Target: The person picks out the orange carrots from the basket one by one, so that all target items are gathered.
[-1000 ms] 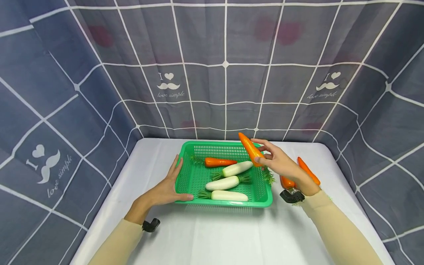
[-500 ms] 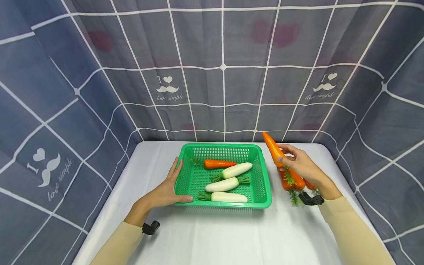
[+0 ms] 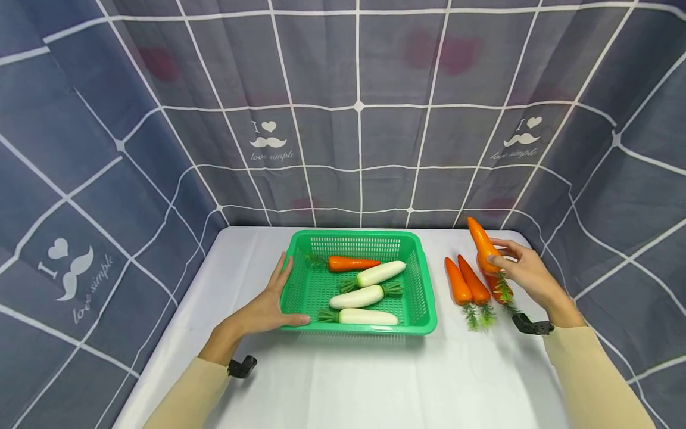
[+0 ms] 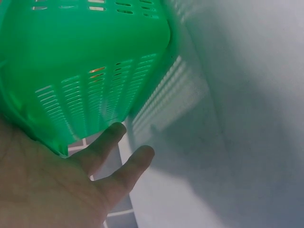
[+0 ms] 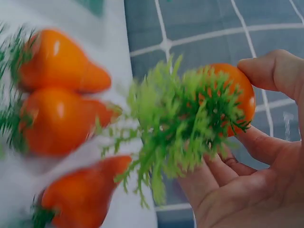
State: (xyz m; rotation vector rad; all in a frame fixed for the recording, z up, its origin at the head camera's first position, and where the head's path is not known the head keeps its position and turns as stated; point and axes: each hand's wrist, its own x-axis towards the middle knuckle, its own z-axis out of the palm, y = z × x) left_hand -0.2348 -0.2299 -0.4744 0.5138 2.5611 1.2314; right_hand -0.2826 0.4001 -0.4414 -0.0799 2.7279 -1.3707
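Note:
My right hand [image 3: 522, 268] pinches an orange carrot [image 3: 482, 243] between thumb and fingers, its tip upward and its leafy green top hanging below; those leaves fill the middle of the right wrist view. Beneath and beside it, several carrots [image 3: 458, 282] lie in a row on the table, one of them partly covered. My left hand [image 3: 268, 304] spreads its fingers at the left end of a green basket [image 3: 430, 298], thumb along the front rim. Inside the basket lie one carrot [image 3: 352, 264] and three white radishes [image 3: 368, 316].
A white cloth covers the table [image 3: 370, 381]. Grey-blue checked curtains [image 3: 332, 137] enclose it at the back and on both sides, the back one close behind the basket.
My right hand has carried the carrot rightward from above the basket's right end to over the row of carrots on the table. The left hand stays at the basket.

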